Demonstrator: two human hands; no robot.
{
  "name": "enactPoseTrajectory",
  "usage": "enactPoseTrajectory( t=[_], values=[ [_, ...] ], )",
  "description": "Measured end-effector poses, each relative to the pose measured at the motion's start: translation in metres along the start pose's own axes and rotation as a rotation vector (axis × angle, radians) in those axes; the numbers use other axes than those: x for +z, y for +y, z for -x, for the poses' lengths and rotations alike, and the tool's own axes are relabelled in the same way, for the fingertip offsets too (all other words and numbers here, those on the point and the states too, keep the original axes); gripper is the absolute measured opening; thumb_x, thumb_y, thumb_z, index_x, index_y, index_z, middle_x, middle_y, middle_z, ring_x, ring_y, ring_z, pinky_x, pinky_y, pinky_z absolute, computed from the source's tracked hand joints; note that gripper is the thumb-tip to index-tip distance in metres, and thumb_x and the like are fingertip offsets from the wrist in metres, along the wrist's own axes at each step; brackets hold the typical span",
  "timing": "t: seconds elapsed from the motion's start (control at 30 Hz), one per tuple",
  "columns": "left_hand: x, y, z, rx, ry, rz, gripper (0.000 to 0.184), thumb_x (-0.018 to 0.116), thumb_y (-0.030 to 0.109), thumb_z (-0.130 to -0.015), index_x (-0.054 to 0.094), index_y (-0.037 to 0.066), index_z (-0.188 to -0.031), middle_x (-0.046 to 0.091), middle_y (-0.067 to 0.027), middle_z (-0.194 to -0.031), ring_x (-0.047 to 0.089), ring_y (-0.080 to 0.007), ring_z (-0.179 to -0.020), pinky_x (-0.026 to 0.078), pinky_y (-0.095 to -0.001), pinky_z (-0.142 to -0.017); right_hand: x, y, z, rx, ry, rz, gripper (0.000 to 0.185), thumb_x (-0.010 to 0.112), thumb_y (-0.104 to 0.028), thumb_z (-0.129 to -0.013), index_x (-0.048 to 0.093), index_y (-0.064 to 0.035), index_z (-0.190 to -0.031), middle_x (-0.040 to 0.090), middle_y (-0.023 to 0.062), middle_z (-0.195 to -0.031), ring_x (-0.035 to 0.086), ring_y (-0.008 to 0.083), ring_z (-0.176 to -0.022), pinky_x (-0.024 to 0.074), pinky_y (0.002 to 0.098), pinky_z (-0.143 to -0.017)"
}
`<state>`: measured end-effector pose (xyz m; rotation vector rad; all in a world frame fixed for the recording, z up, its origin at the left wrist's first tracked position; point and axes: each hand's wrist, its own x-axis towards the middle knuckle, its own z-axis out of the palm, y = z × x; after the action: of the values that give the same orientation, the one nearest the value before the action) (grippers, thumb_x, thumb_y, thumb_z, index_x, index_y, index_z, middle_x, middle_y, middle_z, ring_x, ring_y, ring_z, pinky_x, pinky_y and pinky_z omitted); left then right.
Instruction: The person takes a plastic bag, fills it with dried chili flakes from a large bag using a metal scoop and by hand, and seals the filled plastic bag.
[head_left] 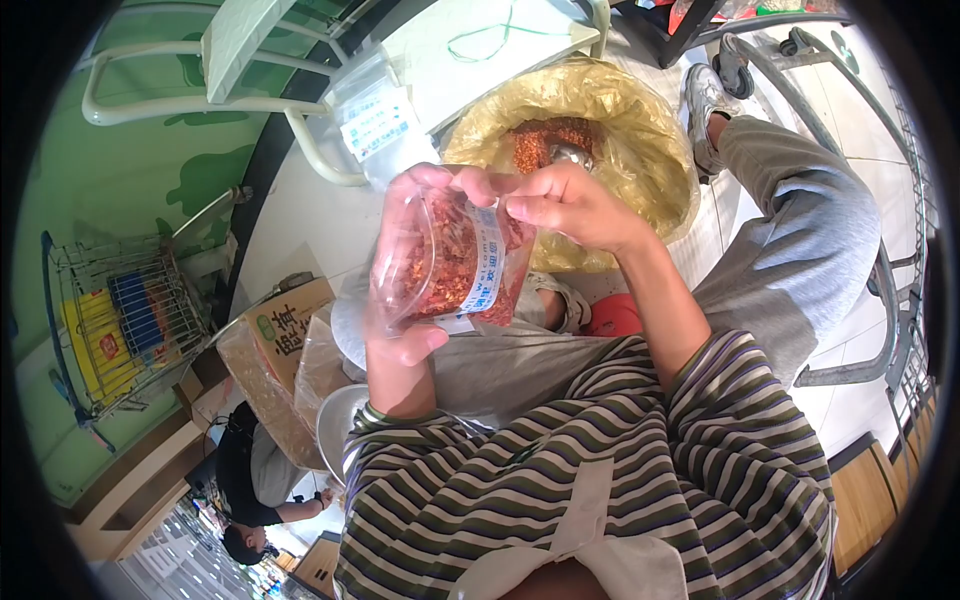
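A clear plastic bag (455,255) filled with red chili flakes is held up in front of my chest. A white and blue printed label band runs across it. My left hand (393,345) is wrapped round the bag's left side, partly behind the plastic, with the thumb near its lower edge. My right hand (575,208) pinches the bag's upper right edge between thumb and fingers. Just beyond the hands stands a large yellow plastic liner (640,130), opened wide, with more chili flakes (530,150) and a shiny metal scoop (572,156) inside.
Several flat plastic bags (385,125) hang at the edge of a white stool (480,60). On the left are a cardboard box (270,350), a metal bowl (335,425) and a wire cart (130,320). Another person (245,480) is at lower left. Metal rails (870,280) stand right.
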<state>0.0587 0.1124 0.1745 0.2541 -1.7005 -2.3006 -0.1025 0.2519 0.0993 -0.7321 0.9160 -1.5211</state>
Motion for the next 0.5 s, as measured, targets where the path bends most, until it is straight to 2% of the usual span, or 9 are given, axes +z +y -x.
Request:
enactPoseTrajectory(
  t=[0.13,0.23,0.3,0.33,0.37,0.43,0.47,0.5],
  values=[
    [0.002,0.001,0.000,0.027,0.012,-0.033,0.102,0.080,0.032,-0.052,0.033,0.009,-0.139,0.045,-0.0167,-0.117,0.041,-0.0463,-0.128,0.036,-0.0562,-0.110,0.001,0.010,-0.005,-0.060,0.036,-0.123,0.017,0.064,-0.018,-0.096,0.065,-0.0008,-0.095,0.058,-0.0048,-0.075,0.050,0.0028,-0.069,0.0394,0.0215,-0.062],
    [0.008,0.001,-0.003,0.004,0.054,-0.053,0.104,0.079,0.035,-0.052,0.033,0.009,-0.142,0.046,-0.0191,-0.122,0.041,-0.0462,-0.130,0.028,-0.0560,-0.114,0.003,0.023,-0.012,-0.097,0.085,-0.172,0.013,0.063,-0.016,-0.095,0.063,-0.0029,-0.096,0.057,-0.0055,-0.073,0.049,0.0016,-0.068,0.0378,0.0195,-0.060],
    [0.007,-0.003,-0.016,0.156,-0.082,-0.006,0.113,0.085,0.039,-0.059,0.024,-0.001,-0.146,0.040,-0.0217,-0.141,0.040,-0.0343,-0.134,0.030,-0.0418,-0.111,0.004,0.028,-0.013,-0.120,0.127,-0.151,0.013,0.063,-0.015,-0.095,0.063,-0.0028,-0.096,0.057,-0.0051,-0.073,0.050,0.0015,-0.068,0.0389,0.0195,-0.060],
    [0.009,-0.004,-0.020,0.202,-0.082,-0.022,0.116,0.084,0.040,-0.061,0.020,0.001,-0.150,0.038,-0.0265,-0.144,0.037,-0.0394,-0.137,0.030,-0.0484,-0.111,0.005,0.029,-0.012,-0.142,0.169,-0.129,0.012,0.063,-0.015,-0.095,0.062,-0.0026,-0.096,0.057,-0.0047,-0.073,0.050,0.0014,-0.069,0.0400,0.0195,-0.060],
    [0.007,-0.006,-0.023,0.202,-0.081,-0.023,0.116,0.084,0.040,-0.061,0.020,0.001,-0.150,0.038,-0.0265,-0.144,0.037,-0.0394,-0.137,0.030,-0.0484,-0.111,0.006,0.027,-0.012,-0.142,0.168,-0.130,0.012,0.063,-0.015,-0.095,0.062,-0.0026,-0.096,0.057,-0.0047,-0.073,0.050,0.0014,-0.069,0.0400,0.0195,-0.060],
    [0.005,-0.007,-0.028,0.204,-0.104,-0.036,0.117,0.083,0.035,-0.064,0.014,0.003,-0.153,0.035,-0.0276,-0.147,0.040,-0.0392,-0.136,0.036,-0.0505,-0.109,0.007,0.016,-0.011,-0.292,0.226,-0.091,0.013,0.062,-0.013,-0.096,0.062,-0.0011,-0.099,0.060,-0.0027,-0.078,0.054,0.0016,-0.072,0.0434,0.0194,-0.064],
    [0.006,-0.005,-0.029,0.158,-0.100,0.037,0.113,0.081,0.030,-0.068,0.014,0.003,-0.154,0.039,-0.0281,-0.146,0.045,-0.0375,-0.132,0.040,-0.0483,-0.107,0.006,0.012,-0.009,-0.289,0.220,-0.091,0.013,0.062,-0.013,-0.096,0.062,-0.0011,-0.099,0.060,-0.0027,-0.078,0.054,0.0016,-0.072,0.0434,0.0194,-0.064],
    [0.003,-0.006,-0.029,0.161,-0.095,0.035,0.113,0.081,0.030,-0.068,0.014,0.003,-0.154,0.039,-0.0281,-0.146,0.045,-0.0375,-0.132,0.040,-0.0483,-0.107,0.004,0.007,-0.006,-0.332,0.279,-0.065,0.013,0.062,-0.013,-0.097,0.061,-0.0003,-0.101,0.062,-0.0013,-0.081,0.055,0.0023,-0.075,0.0447,0.0196,-0.066]
  ],
)
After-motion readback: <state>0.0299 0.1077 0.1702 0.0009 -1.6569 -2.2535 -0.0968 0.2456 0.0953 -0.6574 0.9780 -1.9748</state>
